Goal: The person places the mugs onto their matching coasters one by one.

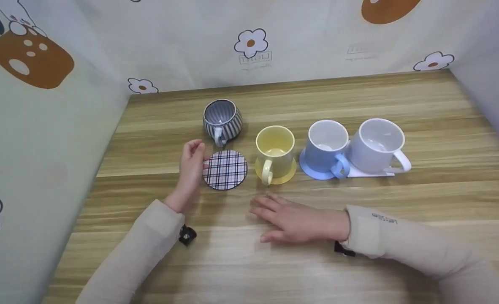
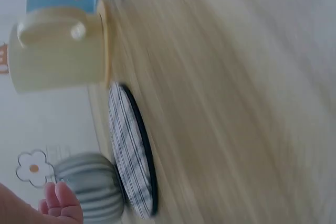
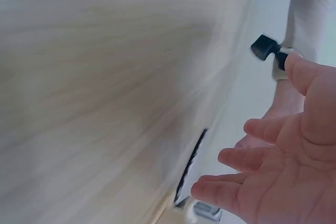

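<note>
My left hand (image 1: 191,166) is at the left edge of a round plaid coaster (image 1: 225,169), its fingers loosely bent with nothing visible in them. In the left wrist view, those fingers (image 2: 63,200) appear in front of a striped mug (image 2: 92,184), with the plaid coaster (image 2: 131,150) beside it. In the head view the striped mug (image 1: 223,120) stands just behind the coaster, its handle towards me. My right hand (image 1: 294,219) is spread, palm down, in front of a yellow mug (image 1: 276,147). The right wrist view shows its palm (image 3: 286,177) with nothing held.
The yellow mug stands on a yellow coaster (image 1: 289,177). To its right are a blue mug (image 1: 325,152) on a blue coaster (image 1: 313,171) and a white mug (image 1: 374,152) on a white coaster (image 1: 367,174). Patterned cloth (image 1: 190,46) walls the wooden table (image 1: 241,270).
</note>
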`<state>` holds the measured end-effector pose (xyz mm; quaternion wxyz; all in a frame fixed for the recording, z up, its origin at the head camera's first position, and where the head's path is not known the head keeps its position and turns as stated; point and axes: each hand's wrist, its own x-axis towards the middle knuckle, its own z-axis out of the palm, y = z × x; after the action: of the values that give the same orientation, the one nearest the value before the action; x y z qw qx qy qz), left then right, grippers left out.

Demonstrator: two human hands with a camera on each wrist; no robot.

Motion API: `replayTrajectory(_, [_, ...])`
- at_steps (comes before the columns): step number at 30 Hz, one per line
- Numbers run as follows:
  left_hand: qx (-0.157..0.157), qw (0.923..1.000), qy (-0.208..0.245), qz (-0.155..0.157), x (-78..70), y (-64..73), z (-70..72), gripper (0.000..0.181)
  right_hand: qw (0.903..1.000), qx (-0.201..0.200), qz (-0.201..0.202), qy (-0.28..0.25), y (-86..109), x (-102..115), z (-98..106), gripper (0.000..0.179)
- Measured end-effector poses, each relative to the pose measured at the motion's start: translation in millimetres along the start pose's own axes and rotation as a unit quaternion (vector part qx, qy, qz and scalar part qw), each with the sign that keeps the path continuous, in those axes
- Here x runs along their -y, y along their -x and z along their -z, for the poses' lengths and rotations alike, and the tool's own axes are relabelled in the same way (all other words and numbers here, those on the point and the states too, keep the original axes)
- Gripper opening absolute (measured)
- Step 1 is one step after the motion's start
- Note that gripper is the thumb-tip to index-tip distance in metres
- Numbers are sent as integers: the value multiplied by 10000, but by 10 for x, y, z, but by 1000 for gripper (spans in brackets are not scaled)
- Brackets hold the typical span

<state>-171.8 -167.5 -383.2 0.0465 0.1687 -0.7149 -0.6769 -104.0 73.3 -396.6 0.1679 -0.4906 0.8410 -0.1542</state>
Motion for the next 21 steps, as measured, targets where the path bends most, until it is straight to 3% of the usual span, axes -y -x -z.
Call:
replayTrajectory(6, [90,9991,-275,324,-11,-203,58,34,9995,-2,-92,298,-281,88,-59,67])
replayTrajectory(10, [335,9968,-468,563,-25,-277,41,37,9980,243,-467,353,-444,126,-24,68])
replayTrajectory(14, [488,9961,-449,579,-38,-334,-3,36,9945,477,-910,223,-603,145,26,69])
replayTrajectory(21, [529,9962,-568,403,-72,-394,-118,36,9880,348,-1494,158,-831,161,27,69])
